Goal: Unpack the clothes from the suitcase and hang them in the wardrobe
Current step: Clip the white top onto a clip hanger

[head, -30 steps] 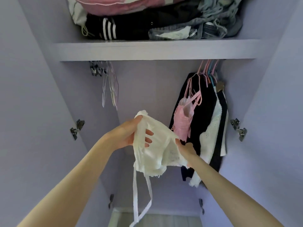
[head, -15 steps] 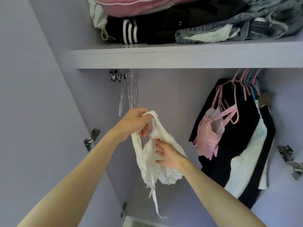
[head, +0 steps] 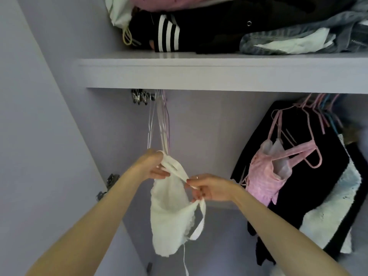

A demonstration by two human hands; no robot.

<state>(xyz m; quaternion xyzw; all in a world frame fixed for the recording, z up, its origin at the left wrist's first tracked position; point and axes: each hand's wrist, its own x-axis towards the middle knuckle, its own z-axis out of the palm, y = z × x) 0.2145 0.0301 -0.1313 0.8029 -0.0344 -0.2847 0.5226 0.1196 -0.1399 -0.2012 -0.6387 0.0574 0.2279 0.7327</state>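
The fingers of the left hand [head: 153,166] pinch one strap of the small white lace top [head: 171,214]; the right hand [head: 209,189] pinches another. It hangs between them, below empty wire hangers [head: 159,124] at 12 o'clock. It looks light and limp, best held by the straps.

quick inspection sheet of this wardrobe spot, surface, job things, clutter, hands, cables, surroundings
surface: lilac shelf above the hanging space, loaded with clothes.
job's things: white top held up in front of the wardrobe, not on a hanger; empty hangers hang under the shelf at left; pink top on a pink hanger at right, in front of dark and white garments.
clutter: folded pile on the shelf, black with white stripes, denim, pink.
hands: left hand grips the white top's upper strap; right hand pinches another strap.
cables: nothing seen.
surroundings: lilac walls, metal hinge at left.
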